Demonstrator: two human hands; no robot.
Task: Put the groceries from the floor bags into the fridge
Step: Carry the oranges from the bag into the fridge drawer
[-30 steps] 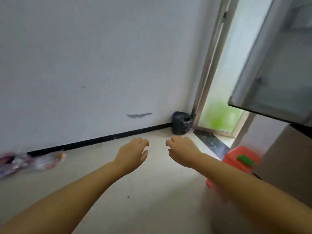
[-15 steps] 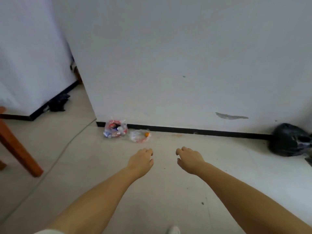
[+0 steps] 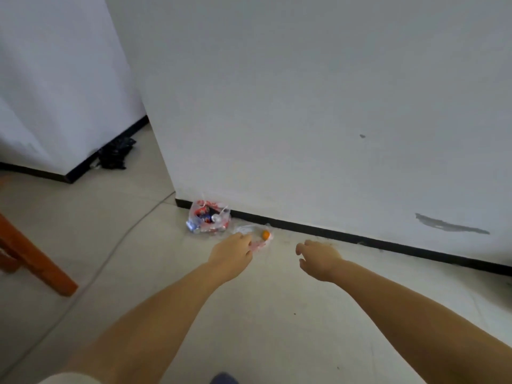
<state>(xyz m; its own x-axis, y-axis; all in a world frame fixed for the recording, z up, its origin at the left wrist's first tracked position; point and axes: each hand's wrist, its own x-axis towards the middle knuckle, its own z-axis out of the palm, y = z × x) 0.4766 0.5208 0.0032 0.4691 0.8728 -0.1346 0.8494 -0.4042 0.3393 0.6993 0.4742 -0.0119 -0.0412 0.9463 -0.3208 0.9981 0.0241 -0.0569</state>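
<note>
Head view. Left hand (image 3: 231, 254): extended forward over the floor, fingers loosely curled, nothing held; its fingertips overlapped the near edge of the clear bag (image 3: 256, 236) in the frame, contact not determinable. Right hand (image 3: 318, 259): extended alongside, fingers relaxed and slightly spread, nothing held, apart from both bags. Printed bag (image 3: 207, 220): red, white and blue, lay on the floor (image 3: 263, 314) against the black baseboard (image 3: 360, 239) at the wall corner. Clear bag: just right of it, held an orange item (image 3: 266, 234). Wooden furniture leg (image 3: 36, 270): far left. Dark heap (image 3: 115, 156): by the far wall.
</note>
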